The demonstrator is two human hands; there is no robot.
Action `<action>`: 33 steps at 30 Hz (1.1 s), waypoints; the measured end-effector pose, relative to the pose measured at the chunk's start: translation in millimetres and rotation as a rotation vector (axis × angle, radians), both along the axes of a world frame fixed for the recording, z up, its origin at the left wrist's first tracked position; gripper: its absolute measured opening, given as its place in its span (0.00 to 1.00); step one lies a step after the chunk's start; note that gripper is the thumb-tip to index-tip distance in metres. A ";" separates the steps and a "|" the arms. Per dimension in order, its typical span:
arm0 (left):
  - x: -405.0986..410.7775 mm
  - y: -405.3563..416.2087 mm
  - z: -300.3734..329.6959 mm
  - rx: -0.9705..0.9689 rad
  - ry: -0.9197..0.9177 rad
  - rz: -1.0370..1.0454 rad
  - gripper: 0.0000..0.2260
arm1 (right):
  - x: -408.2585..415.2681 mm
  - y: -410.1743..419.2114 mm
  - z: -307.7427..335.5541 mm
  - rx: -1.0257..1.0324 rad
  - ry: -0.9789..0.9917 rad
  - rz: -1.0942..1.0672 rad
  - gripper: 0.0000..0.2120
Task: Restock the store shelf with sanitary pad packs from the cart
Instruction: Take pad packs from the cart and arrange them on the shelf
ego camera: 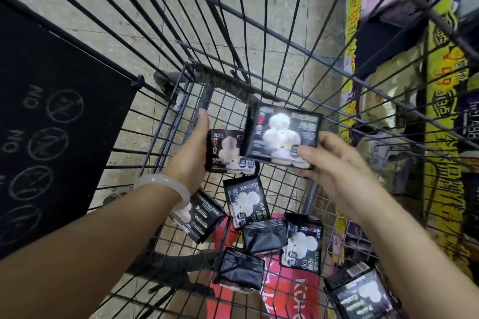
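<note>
Your left hand [190, 153] grips 1 black pad pack [228, 154] by its left edge, its long axis running left to right, print facing you. Your right hand [334, 163] pinches a second pack [282, 134] at its lower right corner, tilted and overlapping the first. Both sit above the cart [233, 33] floor, where 6 loose packs [246, 199] lie at mixed angles over a red bag [290, 290]. Shelf goods [440, 85] stand beyond the cart's right wires.
</note>
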State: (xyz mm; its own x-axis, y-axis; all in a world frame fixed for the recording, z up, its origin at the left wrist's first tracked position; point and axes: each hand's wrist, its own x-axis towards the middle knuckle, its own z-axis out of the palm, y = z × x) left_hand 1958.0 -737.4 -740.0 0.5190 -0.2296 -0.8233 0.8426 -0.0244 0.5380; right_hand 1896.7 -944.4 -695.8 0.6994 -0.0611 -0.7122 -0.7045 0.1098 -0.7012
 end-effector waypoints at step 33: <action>8.3 16.4 -11.5 -0.143 0.013 -0.572 0.44 | 18.3 45.9 -54.3 0.275 0.177 0.198 0.22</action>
State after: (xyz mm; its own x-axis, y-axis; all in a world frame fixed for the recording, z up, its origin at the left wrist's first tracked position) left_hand 1966.4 -720.9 -751.4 0.2701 -0.5793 -0.7691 0.7235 -0.4049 0.5591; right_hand 1915.0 -898.5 -750.1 0.5428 0.2730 -0.7942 -0.8387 0.1262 -0.5298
